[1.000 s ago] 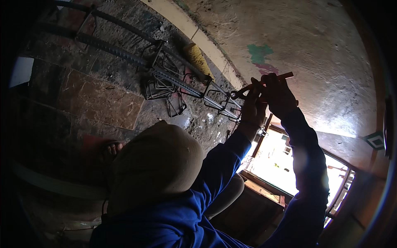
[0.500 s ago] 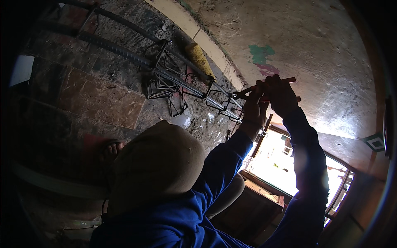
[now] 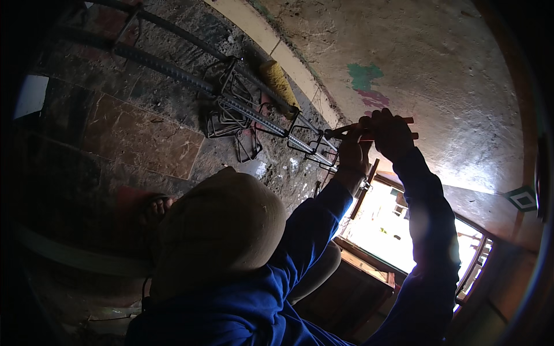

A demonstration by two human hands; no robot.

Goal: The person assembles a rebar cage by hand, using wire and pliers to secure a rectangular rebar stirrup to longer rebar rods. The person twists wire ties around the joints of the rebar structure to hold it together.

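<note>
Red-handled pincers (image 3: 410, 120) reach from my hands toward the far end of the steel reinforcing bars (image 3: 231, 104). My right hand (image 3: 391, 135) is closed around their handles, whose red ends stick out past it. Next to it, my left hand (image 3: 351, 153) is closed against the pincers nearer the jaws; its fingers are dark and partly hidden. The jaws are at a bent-steel stirrup (image 3: 316, 144) around the bars. Any wire between them is too small to make out. More stirrups (image 3: 222, 124) hang in a bunch farther along the bars.
A yellow rough block (image 3: 278, 83) lies beside the bars, near the stained wall (image 3: 433, 69). A brown tile (image 3: 141, 135) is on the dirty floor by my foot (image 3: 160, 205). Bright light enters through an opening (image 3: 386, 225) beyond my arms, above a wooden cabinet (image 3: 346, 288).
The red handle ends have come closer together as my right hand squeezed and dropped slightly. My left hand stays near the same place, and the bars have hardly moved.
</note>
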